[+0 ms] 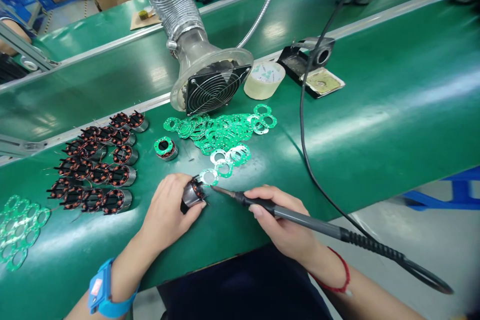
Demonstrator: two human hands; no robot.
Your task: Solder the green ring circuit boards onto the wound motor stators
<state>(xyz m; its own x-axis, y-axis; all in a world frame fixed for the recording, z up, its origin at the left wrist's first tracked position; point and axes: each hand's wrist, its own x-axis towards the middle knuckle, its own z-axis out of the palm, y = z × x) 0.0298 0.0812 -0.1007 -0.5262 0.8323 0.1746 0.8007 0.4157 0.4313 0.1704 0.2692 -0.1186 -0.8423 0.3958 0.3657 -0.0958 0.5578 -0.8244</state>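
My left hand (170,207) is closed around a motor stator (193,192), which lies tilted with its copper windings facing right. In my right hand (281,215) is a soldering iron (292,215), gripped like a pen. Its tip points left and ends close to the stator and a ring-shaped green circuit board (209,177); whether it touches either I cannot tell. More ring boards (225,132) lie heaped just beyond. One stator (165,148) with a green ring board on top stands behind my left hand.
Rows of stators (122,201) with loose wires stand at left, beside more ring boards (18,230). A fume extractor (217,87) hangs over the bench. Behind are a tape roll (264,80) and a soldering iron stand (311,67). The iron's black cable (303,125) loops at right.
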